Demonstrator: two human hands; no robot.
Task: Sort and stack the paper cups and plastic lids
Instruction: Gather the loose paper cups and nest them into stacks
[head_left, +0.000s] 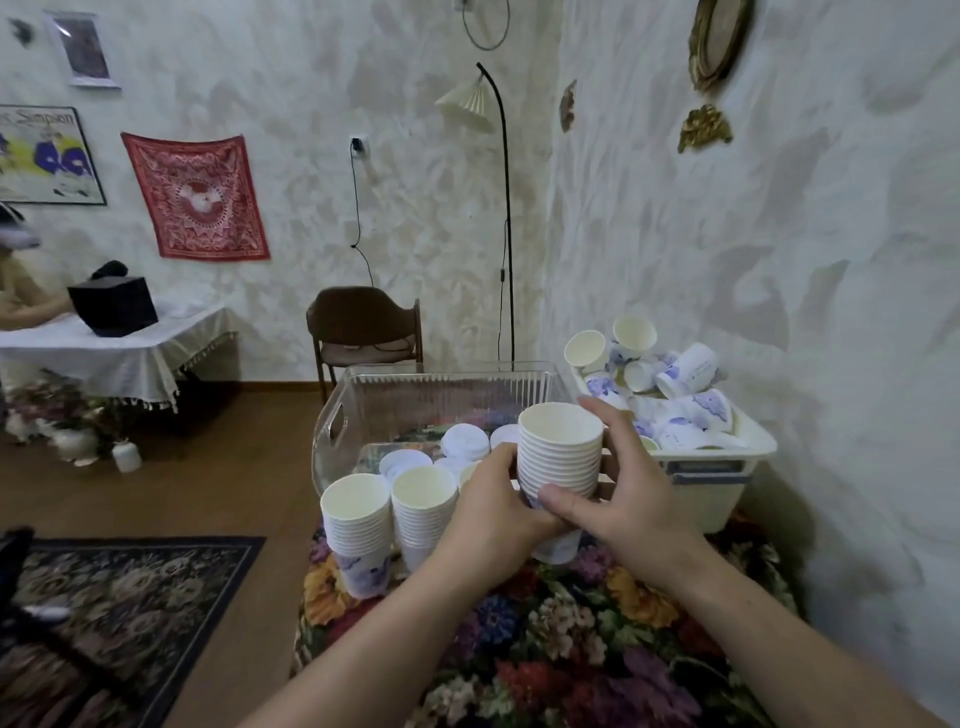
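Two cup stacks (384, 519) crowd the left — floral cloth (545, 639) in front lies open

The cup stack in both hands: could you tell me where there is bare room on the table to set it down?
Free: the floral tablecloth in front, between the forearms, and the strip before the white bin. Crowded: left, where two cup stacks stand against the clear bin of lids. Left hand and right hand grip the held stack.

The cups (561, 452) are looking like matt white paper with ridged rims. The bin (447, 395) is showing clear, glossy, ribbed plastic; the tub (727, 483) is looking like matt cream plastic. The tablecloth (571, 639) is appearing as soft floral cloth.
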